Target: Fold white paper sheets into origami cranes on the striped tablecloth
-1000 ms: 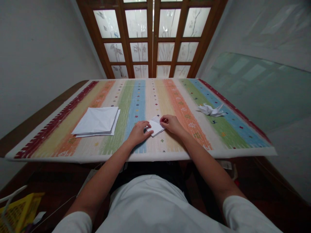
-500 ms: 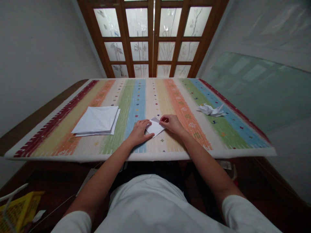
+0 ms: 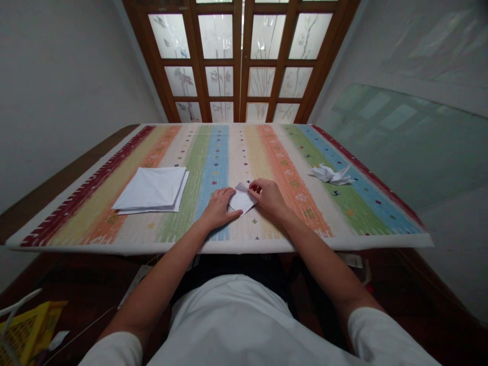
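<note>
A small folded square of white paper lies on the striped table cover, pinched between my two hands. My left hand presses on its left side, fingertips at the paper's edge. My right hand holds the right corner between its fingertips, and the tip of the fold rises near those fingers. To the left lies a stack of white paper squares. Farther right sits a white folded paper crane, out of reach of both hands.
A woven cover with coloured stripes spreads over the table, its near edge just beyond my wrists. Frosted glass doors stand behind it. A glass panel leans at the right, and a yellow basket sits low at the left.
The paper has turned slightly and its far corner now stands up more between my fingers. My right hand has shifted a little left, closer to the paper's centre.
</note>
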The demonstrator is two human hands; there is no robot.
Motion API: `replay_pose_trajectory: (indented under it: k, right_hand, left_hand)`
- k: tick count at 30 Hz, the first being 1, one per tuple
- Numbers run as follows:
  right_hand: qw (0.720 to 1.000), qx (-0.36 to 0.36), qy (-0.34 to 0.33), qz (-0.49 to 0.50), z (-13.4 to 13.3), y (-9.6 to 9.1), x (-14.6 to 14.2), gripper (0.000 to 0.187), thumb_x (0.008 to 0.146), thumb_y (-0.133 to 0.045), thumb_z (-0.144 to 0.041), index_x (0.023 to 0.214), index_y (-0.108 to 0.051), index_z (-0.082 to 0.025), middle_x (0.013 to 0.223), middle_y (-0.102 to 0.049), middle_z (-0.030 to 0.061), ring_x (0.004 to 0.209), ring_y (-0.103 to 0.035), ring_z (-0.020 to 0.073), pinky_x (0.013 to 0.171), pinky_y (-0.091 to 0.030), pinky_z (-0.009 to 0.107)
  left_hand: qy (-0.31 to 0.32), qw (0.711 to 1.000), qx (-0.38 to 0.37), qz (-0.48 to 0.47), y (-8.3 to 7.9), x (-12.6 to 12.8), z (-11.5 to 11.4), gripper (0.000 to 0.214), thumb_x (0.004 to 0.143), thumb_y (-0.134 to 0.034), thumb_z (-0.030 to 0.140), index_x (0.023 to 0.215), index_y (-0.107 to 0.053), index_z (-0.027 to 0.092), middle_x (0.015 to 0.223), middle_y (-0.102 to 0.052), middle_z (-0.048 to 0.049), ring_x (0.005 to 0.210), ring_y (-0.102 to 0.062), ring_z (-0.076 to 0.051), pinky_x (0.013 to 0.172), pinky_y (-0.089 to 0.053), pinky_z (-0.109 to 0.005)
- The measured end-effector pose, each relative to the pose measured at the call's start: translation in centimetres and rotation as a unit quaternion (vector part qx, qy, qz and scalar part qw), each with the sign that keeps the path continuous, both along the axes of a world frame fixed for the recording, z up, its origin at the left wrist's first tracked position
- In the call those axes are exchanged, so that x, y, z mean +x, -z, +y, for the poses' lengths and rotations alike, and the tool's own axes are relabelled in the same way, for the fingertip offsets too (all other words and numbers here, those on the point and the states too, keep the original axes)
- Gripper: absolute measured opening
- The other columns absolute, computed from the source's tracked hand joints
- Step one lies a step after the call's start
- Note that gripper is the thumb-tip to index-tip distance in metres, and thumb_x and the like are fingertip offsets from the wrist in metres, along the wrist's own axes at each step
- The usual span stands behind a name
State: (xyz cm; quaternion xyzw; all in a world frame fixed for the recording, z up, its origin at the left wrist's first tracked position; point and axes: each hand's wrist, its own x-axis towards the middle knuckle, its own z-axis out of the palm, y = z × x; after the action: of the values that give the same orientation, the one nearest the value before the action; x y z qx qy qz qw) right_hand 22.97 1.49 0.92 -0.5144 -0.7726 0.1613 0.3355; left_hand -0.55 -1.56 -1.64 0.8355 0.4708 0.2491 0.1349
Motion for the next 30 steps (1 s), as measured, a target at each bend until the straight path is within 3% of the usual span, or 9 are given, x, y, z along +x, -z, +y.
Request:
replay_pose_trajectory:
  k: [7,10,15,17,21,26,30]
  right_hand:
    - [0.998,-0.031,0.048,0.025,0.3,0.3,0.2,0.007,0.092,-0.074,-0.022,0.086,-0.078,-0.020,0.082,-0.079,0.0062,0.073,-0.069,0.0201,0.071,-0.048,0.031]
    - [0.998,-0.027,0.051,0.026,0.1,0.1,0.0,0.005,0.092,-0.075,-0.020,0.095,-0.078,-0.021,0.082,-0.078,0.0051,0.073,-0.069,0.0198,0.071,-0.047,0.031]
    - [0.990,-0.053,0.035,0.123,0.2,0.3,-0.4,0.027,0.090,-0.077,-0.025,0.117,-0.071,-0.024,0.086,-0.076,0.0034,0.075,-0.071,0.0210,0.073,-0.054,0.033]
    - [0.973,-0.119,0.027,0.194,0.4,0.6,-0.6,0.037,0.090,-0.077,-0.033,0.123,-0.065,-0.025,0.084,-0.073,0.0015,0.074,-0.071,0.0213,0.067,-0.055,0.031]
    - [0.914,-0.255,-0.015,0.316,0.4,0.8,-0.6,0.051,0.082,-0.078,-0.038,0.127,-0.056,-0.027,0.081,-0.069,-0.0027,0.066,-0.068,0.0196,0.058,-0.053,0.028]
    - [0.883,-0.297,-0.022,0.363,0.2,0.3,-0.7,0.046,0.077,-0.079,-0.034,0.115,-0.055,-0.027,0.086,-0.069,-0.0008,0.067,-0.066,0.0178,0.057,-0.053,0.028]
    - [0.874,-0.310,-0.036,0.374,0.1,0.2,-0.9,0.042,0.079,-0.083,-0.049,0.099,-0.053,-0.026,0.085,-0.067,0.0003,0.073,-0.066,0.0181,0.062,-0.055,0.027]
  left_hand:
    - [0.000,1.000,0.005,-0.009,-0.1,0.0,-0.1,0.066,0.087,-0.086,0.038,0.145,-0.060,0.022,0.155,-0.062,-0.0177,0.141,-0.058,-0.038,0.126,-0.045,-0.060]
    - [0.002,1.000,0.004,-0.004,-0.1,0.0,-0.1,0.066,0.087,-0.086,0.038,0.145,-0.060,0.020,0.155,-0.062,-0.0190,0.142,-0.058,-0.039,0.126,-0.044,-0.060]
    - [-0.002,1.000,0.002,-0.004,0.1,0.0,-0.1,0.068,0.088,-0.085,0.039,0.147,-0.058,0.021,0.156,-0.062,-0.0190,0.143,-0.057,-0.039,0.125,-0.045,-0.061]
    - [-0.002,1.000,0.002,-0.008,0.2,0.0,-0.1,0.069,0.088,-0.085,0.040,0.148,-0.057,0.022,0.156,-0.061,-0.0183,0.144,-0.057,-0.039,0.126,-0.044,-0.061]
    - [0.000,1.000,0.003,-0.024,0.1,0.0,-0.1,0.070,0.090,-0.085,0.043,0.150,-0.056,0.022,0.154,-0.062,-0.0176,0.144,-0.058,-0.037,0.127,-0.044,-0.060]
    - [0.003,0.999,0.008,-0.036,-0.2,0.2,-0.2,0.073,0.089,-0.086,0.046,0.151,-0.054,0.022,0.154,-0.062,-0.0174,0.145,-0.057,-0.038,0.128,-0.044,-0.060]
    - [0.002,0.999,0.008,-0.033,-0.3,0.2,-0.4,0.078,0.087,-0.088,0.046,0.152,-0.053,0.022,0.155,-0.061,-0.0181,0.146,-0.056,-0.039,0.128,-0.043,-0.061]
